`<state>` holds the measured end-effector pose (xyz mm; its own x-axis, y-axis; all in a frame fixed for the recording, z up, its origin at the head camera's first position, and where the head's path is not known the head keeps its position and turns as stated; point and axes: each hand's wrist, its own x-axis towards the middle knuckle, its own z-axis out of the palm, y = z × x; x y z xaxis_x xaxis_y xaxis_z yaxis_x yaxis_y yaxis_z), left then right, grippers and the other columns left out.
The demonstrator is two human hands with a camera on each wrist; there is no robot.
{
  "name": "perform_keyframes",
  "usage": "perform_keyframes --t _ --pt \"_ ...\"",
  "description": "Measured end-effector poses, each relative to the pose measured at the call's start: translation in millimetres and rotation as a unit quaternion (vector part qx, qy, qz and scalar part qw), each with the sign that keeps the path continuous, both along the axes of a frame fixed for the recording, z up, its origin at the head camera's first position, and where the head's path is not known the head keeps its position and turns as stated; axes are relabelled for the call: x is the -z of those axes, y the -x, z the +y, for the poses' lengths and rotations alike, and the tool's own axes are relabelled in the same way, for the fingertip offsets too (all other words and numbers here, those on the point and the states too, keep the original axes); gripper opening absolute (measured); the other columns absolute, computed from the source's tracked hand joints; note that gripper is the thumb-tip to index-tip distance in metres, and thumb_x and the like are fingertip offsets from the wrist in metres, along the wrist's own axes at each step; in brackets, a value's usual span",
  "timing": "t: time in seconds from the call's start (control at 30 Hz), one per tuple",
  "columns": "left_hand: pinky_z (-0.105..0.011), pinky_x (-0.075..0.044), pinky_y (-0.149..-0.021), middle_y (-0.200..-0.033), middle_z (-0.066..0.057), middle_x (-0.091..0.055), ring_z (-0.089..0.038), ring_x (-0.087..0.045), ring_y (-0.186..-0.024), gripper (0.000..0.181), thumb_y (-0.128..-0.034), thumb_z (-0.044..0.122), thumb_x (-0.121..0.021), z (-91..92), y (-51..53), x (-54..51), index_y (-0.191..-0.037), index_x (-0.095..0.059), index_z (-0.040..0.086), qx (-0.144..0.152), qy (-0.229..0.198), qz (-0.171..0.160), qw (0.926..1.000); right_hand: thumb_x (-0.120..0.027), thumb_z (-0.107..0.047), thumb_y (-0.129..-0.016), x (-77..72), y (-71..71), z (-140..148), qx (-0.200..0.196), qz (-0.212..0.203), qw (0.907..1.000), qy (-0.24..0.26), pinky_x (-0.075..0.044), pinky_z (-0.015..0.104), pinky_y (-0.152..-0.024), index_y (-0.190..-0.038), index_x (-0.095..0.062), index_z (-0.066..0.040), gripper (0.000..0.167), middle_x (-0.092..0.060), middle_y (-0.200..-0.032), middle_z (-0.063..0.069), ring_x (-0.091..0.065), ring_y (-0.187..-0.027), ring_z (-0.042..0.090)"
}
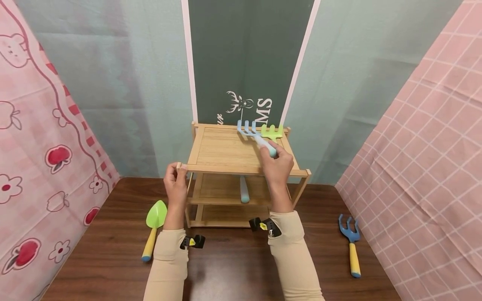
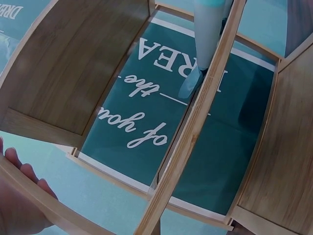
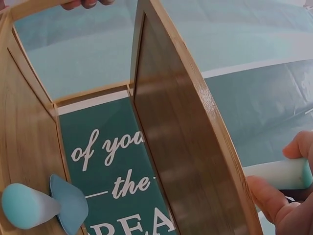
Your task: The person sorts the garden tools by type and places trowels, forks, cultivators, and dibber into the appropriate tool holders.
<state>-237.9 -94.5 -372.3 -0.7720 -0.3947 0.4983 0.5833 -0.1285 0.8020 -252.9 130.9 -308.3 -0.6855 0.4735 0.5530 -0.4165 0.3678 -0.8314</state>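
One pale-blue rake (image 1: 258, 138), pinched by the right hand (image 1: 278, 166), is beside one green rake (image 1: 272, 133) at the top of one wooden rack (image 1: 220, 151), whose front corner the left hand (image 1: 175, 184) grips. Middle shelf: one shovel (image 1: 244, 190). Table (image 1: 229, 267): one trowel (image 1: 156, 215), one fork (image 1: 352, 246).

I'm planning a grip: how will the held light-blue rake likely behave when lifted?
The rake is likely stiff: its tines stand apart without sagging. Probably light: the right hand holds it between thumb and fingers. Its smooth-looking rounded handle might twist in a loose grip.
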Motion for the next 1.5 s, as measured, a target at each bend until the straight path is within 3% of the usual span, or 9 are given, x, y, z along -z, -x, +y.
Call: perform_keyframes --t 0.23,0.43,0.77,0.97,1.1,1.2,1.3,1.43,1.5 --pt "-0.027 -0.034 -0.067 -0.074 0.002 -0.044 -0.012 -0.042 -0.070 0.017 -0.0902 0.000 -0.049 3.5 2.5 0.4 -0.091 -0.045 -0.017 0.003 -0.001 -0.002 1.0000 -0.067 -0.018 -0.079 -5.1 2.6 1.7 0.002 -0.040 0.9989 -0.023 -0.038 0.022 -0.053 -0.104 -0.070 0.001 0.032 -0.067 -0.093 0.017 -0.055 -0.070 0.017" --pt "-0.029 -0.034 -0.066 -0.073 0.001 -0.044 -0.015 -0.041 -0.070 0.005 -0.0905 0.001 -0.051 -0.1 17.1 16.8 -0.087 -0.052 -0.002 0.003 -0.011 -0.009 0.9999 -0.066 -0.018 -0.079 -12.6 1.2 3.8 -0.007 -0.105 0.9916 -0.076 -0.042 0.029 -0.058 -0.104 -0.070 0.001 0.031 -0.067 -0.097 0.015 -0.058 -0.079 0.022" --pt "-0.028 -0.034 -0.067 -0.075 -0.001 -0.044 -0.016 -0.042 -0.071 0.006 -0.0909 0.008 -0.053 -0.2 24.7 22.2 -0.085 -0.053 0.006 -0.002 -0.018 -0.004 0.9998 -0.066 -0.016 -0.078 -27.2 2.2 7.0 -0.075 -0.224 0.9521 -0.194 -0.046 0.036 -0.068 -0.112 -0.065 0.003 0.038 -0.063 -0.100 0.016 -0.055 -0.084 0.026" --pt "-0.028 -0.034 -0.066 -0.074 0.001 -0.044 -0.021 -0.041 -0.071 0.009 -0.0912 0.004 -0.051 -0.3 23.8 20.2 -0.089 -0.050 -0.005 -0.003 -0.016 -0.013 0.9998 -0.062 -0.007 -0.074 -33.8 1.5 9.3 -0.126 -0.261 0.9219 -0.257 -0.042 0.033 -0.059 -0.112 -0.064 0.004 0.040 -0.052 -0.097 0.019 -0.049 -0.082 0.028" --pt "-0.027 -0.034 -0.065 -0.073 0.001 -0.043 -0.014 -0.041 -0.069 0.016 -0.0907 0.002 -0.049 1.4 13.9 9.1 -0.091 -0.046 -0.014 -0.004 -0.007 -0.012 0.9999 -0.062 -0.004 -0.070 -37.8 -0.4 7.0 -0.134 -0.271 0.9055 -0.297 -0.038 0.032 -0.058 -0.099 -0.067 0.001 0.029 -0.046 -0.089 0.016 -0.040 -0.086 0.027" --pt "-0.027 -0.034 -0.065 -0.073 0.002 -0.044 -0.012 -0.041 -0.070 0.017 -0.0903 0.001 -0.049 3.2 5.6 0.5 -0.092 -0.045 -0.016 -0.004 -0.005 -0.011 0.9999 -0.066 -0.006 -0.070 -39.9 -2.1 3.5 -0.133 -0.283 0.8977 -0.310 -0.036 0.031 -0.054 -0.082 -0.064 -0.003 0.012 -0.048 -0.075 0.011 -0.041 -0.080 0.025" --pt "-0.027 -0.034 -0.066 -0.075 0.003 -0.046 -0.013 -0.042 -0.071 0.014 -0.0905 0.002 -0.050 0.9 11.0 8.7 -0.091 -0.049 -0.012 -0.003 -0.010 -0.013 0.9999 -0.072 -0.011 -0.071 -39.8 -3.8 -0.5 -0.123 -0.293 0.8929 -0.318 -0.034 0.033 -0.057 -0.076 -0.062 -0.005 0.013 -0.049 -0.067 0.007 -0.042 -0.077 0.024" --pt "-0.027 -0.035 -0.066 -0.075 0.002 -0.046 -0.020 -0.042 -0.072 0.007 -0.0908 0.003 -0.051 -3.2 20.4 21.2 -0.089 -0.053 -0.003 0.000 -0.017 -0.015 0.9997 -0.077 -0.018 -0.071 -37.1 -6.0 -5.2 -0.105 -0.298 0.8895 -0.330 -0.034 0.048 -0.076 -0.097 -0.068 -0.005 0.030 -0.059 -0.079 0.009 -0.043 -0.089 0.026" --pt "-0.027 -0.034 -0.065 -0.074 0.001 -0.046 -0.022 -0.041 -0.071 0.006 -0.0905 0.002 -0.051 -3.2 18.2 19.0 -0.088 -0.052 -0.004 0.003 -0.017 -0.011 0.9998 -0.077 -0.021 -0.071 -35.6 -7.1 -6.8 -0.100 -0.298 0.8877 -0.336 -0.029 0.057 -0.084 -0.110 -0.066 -0.004 0.044 -0.063 -0.090 0.011 -0.045 -0.094 0.027"
